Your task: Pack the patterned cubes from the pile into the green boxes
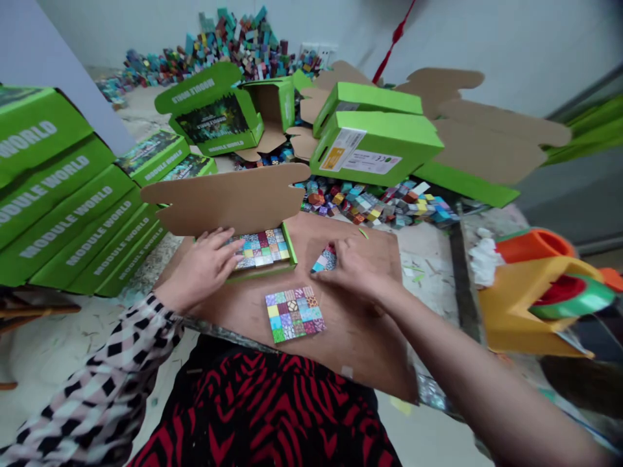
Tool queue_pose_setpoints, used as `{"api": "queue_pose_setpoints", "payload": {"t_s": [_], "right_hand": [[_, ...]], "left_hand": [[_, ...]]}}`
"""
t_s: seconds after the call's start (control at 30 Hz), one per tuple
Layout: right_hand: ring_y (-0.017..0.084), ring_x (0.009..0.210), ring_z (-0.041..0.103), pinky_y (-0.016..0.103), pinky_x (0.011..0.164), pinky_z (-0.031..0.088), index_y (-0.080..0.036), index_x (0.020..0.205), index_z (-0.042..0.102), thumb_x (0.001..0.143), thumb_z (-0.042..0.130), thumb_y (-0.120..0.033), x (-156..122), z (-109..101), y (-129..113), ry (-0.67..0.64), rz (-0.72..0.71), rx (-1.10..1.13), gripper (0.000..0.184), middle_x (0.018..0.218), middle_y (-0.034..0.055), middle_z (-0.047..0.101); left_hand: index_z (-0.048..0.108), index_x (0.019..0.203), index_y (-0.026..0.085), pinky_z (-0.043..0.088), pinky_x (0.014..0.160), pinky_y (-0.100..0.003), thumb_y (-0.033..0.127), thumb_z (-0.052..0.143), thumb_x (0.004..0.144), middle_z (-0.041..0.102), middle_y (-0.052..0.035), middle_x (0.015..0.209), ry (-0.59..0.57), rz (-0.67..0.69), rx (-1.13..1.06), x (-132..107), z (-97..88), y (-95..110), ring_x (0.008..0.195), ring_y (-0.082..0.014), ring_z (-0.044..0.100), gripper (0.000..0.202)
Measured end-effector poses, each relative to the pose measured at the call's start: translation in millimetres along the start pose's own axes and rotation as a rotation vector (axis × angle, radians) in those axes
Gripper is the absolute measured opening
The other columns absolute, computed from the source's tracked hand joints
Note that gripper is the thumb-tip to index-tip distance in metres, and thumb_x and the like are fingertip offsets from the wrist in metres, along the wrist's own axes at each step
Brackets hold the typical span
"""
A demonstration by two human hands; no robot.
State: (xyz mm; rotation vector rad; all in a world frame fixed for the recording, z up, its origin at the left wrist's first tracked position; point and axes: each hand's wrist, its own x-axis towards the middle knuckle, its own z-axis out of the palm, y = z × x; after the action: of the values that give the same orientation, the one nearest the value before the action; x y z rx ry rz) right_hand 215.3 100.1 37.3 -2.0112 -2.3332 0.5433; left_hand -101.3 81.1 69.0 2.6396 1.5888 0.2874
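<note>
The left hand (204, 266) lies flat over the open green box (293, 246), fingers loosely spread and touching the patterned blocks (265, 245) packed inside. Over to the right hand (351, 263), its fingers curled and gripping a small block cluster (322, 261) just above or on the cardboard sheet (360, 337); contact there is impossible to tell! Nearer the person, a square of blocks (294, 314) lies flat, and loose blocks (374, 202) heap up behind.

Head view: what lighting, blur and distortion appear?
Head view: cool, diffuse light; head view: stacked green boxes look stretched toward the left edge; head view: fine print on a white label is too blurred to read, though the flat block set shows clearer.
</note>
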Motion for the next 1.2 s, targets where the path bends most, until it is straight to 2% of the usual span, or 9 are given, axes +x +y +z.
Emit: {"api": "queue_pose_setpoints", "payload": {"t_s": [0.17,0.23,0.3,0.43,0.5,0.6,0.73,0.97,1.2], "right_hand": [[0.039,0.121,0.042,0.049,0.092,0.042,-0.017,0.137,0.043,0.067,0.071,-0.052,-4.8,-10.6,13.2,-0.043,-0.167,-0.174,0.083,0.136,0.02,0.04],[0.041,0.127,0.036,0.053,0.095,0.038,-0.027,0.14,0.043,0.072,0.07,-0.042,-5.7,-14.8,16.5,-0.069,-0.283,-0.271,0.075,0.148,0.0142,0.033],[0.037,0.126,0.039,0.051,0.094,0.037,-0.033,0.137,0.047,0.08,0.061,-0.03,-3.8,-17.0,17.9,-0.098,-0.385,-0.322,0.059,0.147,0.0091,0.037],[0.028,0.103,0.056,0.04,0.084,0.042,-0.021,0.122,0.06,0.089,0.049,-0.031,0.1,-19.8,15.7,-0.128,-0.421,-0.329,0.036,0.115,0.0122,0.059],[0.027,0.093,0.058,0.036,0.077,0.043,-0.016,0.11,0.062,0.089,0.049,-0.044,-3.4,-21.0,12.9,-0.129,-0.348,-0.333,0.037,0.103,0.0126,0.06],[0.026,0.089,0.059,0.033,0.069,0.042,-0.019,0.111,0.059,0.085,0.053,-0.053,-14.8,-20.7,11.0,-0.128,-0.239,-0.273,0.044,0.105,0.0114,0.058],[0.025,0.091,0.057,0.033,0.071,0.043,-0.018,0.116,0.054,0.08,0.062,-0.048,-27.7,-15.0,17.0,-0.095,-0.151,-0.136,0.047,0.111,0.0122,0.053],[0.022,0.095,0.054,0.033,0.086,0.044,-0.013,0.115,0.053,0.08,0.065,-0.03,-31.1,-2.9,30.3,-0.054,-0.145,0.076,0.041,0.108,0.0119,0.051],[0.021,0.093,0.052,0.034,0.088,0.043,-0.013,0.102,0.057,0.08,0.063,-0.024,-32.1,0.3,37.7,-0.062,-0.206,0.16,0.025,0.103,0.0098,0.049]], "left_hand": [[0.066,0.11,0.019,0.048,0.091,-0.042,0.047,0.041,0.094,0.063,-0.0116,0.112,0.106,-0.056,-0.04,-40.4,-17.0,-14.0,0.104,-0.0259,0.058,0.041],[0.065,0.111,0.019,0.047,0.088,-0.044,0.047,0.046,0.092,0.063,-0.0117,0.109,0.076,-0.023,-0.03,-51.8,-13.7,-12.0,0.102,-0.0275,0.057,0.038],[0.064,0.112,0.021,0.046,0.087,-0.046,0.041,0.048,0.091,0.061,-0.0121,0.11,0.072,0.003,-0.006,-58.2,-6.8,-6.1,0.102,-0.029,0.055,0.033],[0.059,0.118,0.023,0.045,0.085,-0.045,0.027,0.052,0.09,0.06,-0.0104,0.11,0.187,0.1,-0.03,-57.0,4.8,15.4,0.103,-0.0287,0.053,0.029],[0.057,0.12,0.021,0.045,0.084,-0.043,0.021,0.052,0.09,0.06,-0.0098,0.109,0.231,0.182,-0.124,-50.1,7.5,29.3,0.1,-0.0261,0.054,0.03],[0.058,0.115,0.017,0.047,0.08,-0.037,0.017,0.05,0.091,0.061,-0.0089,0.104,0.221,0.305,-0.281,-31.8,12.4,52.4,0.094,-0.0212,0.055,0.025],[0.063,0.107,0.016,0.045,0.076,-0.036,0.02,0.043,0.095,0.064,-0.007,0.094,0.133,0.433,-0.224,6.6,24.9,85.6,0.088,-0.021,0.055,0.024],[0.051,0.128,0.007,0.038,0.086,-0.043,0.017,0.044,0.091,0.062,-0.0164,0.112,-0.163,0.368,0.043,75.0,43.3,133.3,0.101,-0.0285,0.053,0.039],[0.06,0.107,0.012,0.043,0.08,-0.039,0.011,0.042,0.088,0.064,-0.0113,0.097,-0.295,0.358,0.013,93.9,53.3,140.2,0.088,-0.0246,0.062,0.026]]}}
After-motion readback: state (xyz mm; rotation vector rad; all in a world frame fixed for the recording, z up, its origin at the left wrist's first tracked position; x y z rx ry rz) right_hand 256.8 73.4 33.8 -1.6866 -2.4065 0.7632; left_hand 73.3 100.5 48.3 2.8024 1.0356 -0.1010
